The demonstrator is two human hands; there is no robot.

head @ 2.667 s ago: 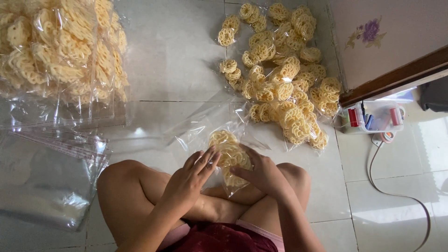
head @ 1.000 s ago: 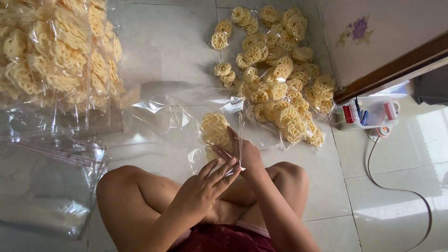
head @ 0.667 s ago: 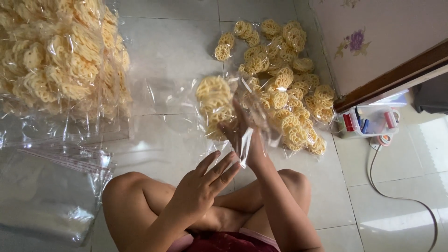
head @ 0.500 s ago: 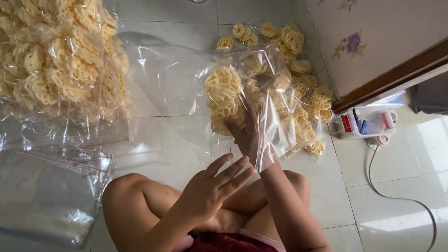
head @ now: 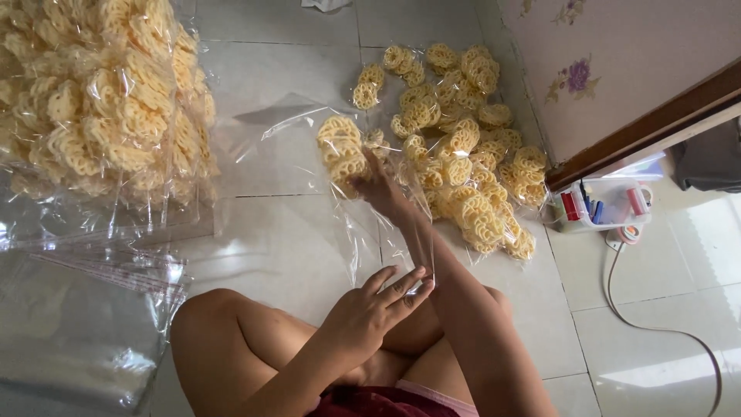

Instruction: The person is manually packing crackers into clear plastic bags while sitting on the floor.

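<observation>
My right hand (head: 384, 190) is reached deep inside a clear plastic bag (head: 289, 143) and grips a stack of pale yellow flower-shaped crackers (head: 340, 153) near the bag's closed end. The bag is stretched out over the tiled floor, and its mouth lies around my right forearm. My left hand (head: 377, 306) holds the edge of that mouth just above my crossed legs, with the fingers mostly straight.
A large clear sack of the same crackers (head: 100, 100) fills the upper left. Several flat empty bags (head: 77, 309) lie at the left. A heap of small packed cracker bags (head: 463, 154) sits by the wall, beside a clear box of tape rolls and pens (head: 602, 205) and a white cable (head: 656, 324).
My right hand lifted the cracker stack off my lap and pushed it forward, deep into the bag. My left hand moved from the stack to the bag's mouth.
</observation>
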